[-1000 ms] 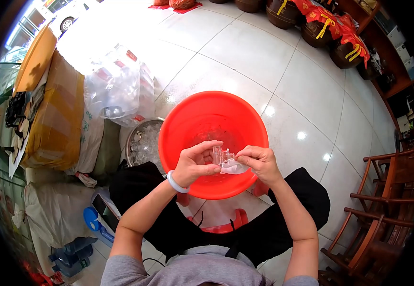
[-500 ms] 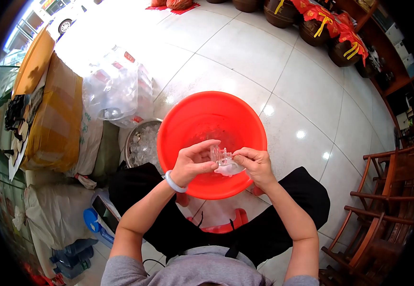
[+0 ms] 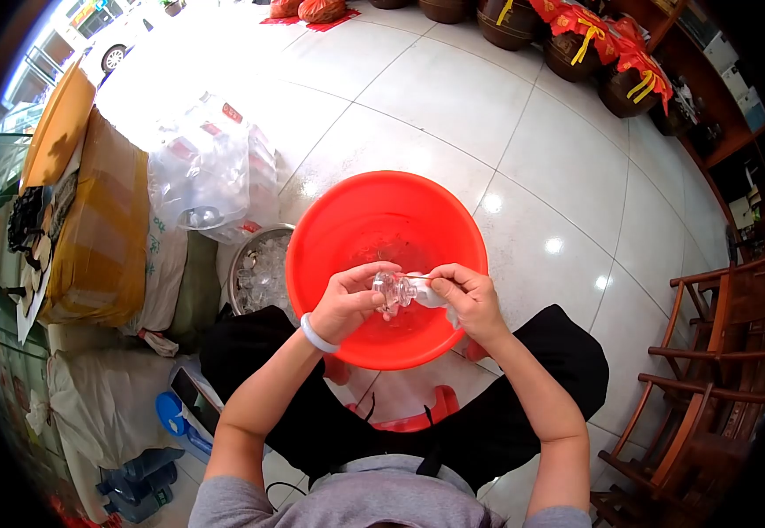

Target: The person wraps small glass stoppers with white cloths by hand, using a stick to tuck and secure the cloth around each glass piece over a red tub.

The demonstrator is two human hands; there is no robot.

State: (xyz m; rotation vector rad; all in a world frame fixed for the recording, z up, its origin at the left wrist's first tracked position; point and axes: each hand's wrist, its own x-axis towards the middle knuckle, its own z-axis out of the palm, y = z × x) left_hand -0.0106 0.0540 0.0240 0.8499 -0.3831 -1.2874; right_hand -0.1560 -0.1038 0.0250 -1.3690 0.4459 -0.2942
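Over the red basin [image 3: 312, 220], my left hand [image 3: 347, 304] grips a small clear, ridged piece [image 3: 391, 292] between thumb and fingers; it looks like glass or hard plastic. My right hand [image 3: 472, 304] pinches a white cloth or tissue [image 3: 429, 292] against the right end of that piece. A thin stick-like line runs from the right fingertips toward the piece, too small to make out. Left of the basin, partly behind it, a round metal bowl [image 3: 263, 268] holds many similar clear pieces.
Plastic-wrapped goods [image 3: 211, 167] stand beyond the bowl, with a taped carton [image 3: 105, 229] on the left. Wooden chairs [image 3: 717, 352] are at the right. Dark jars [image 3: 567, 57] with red covers line the far wall. My knees flank the basin.
The clear piece has turned in my left fingers. The white cloth has moved from beneath it to its right end, held by my right hand. The view has shifted slightly.
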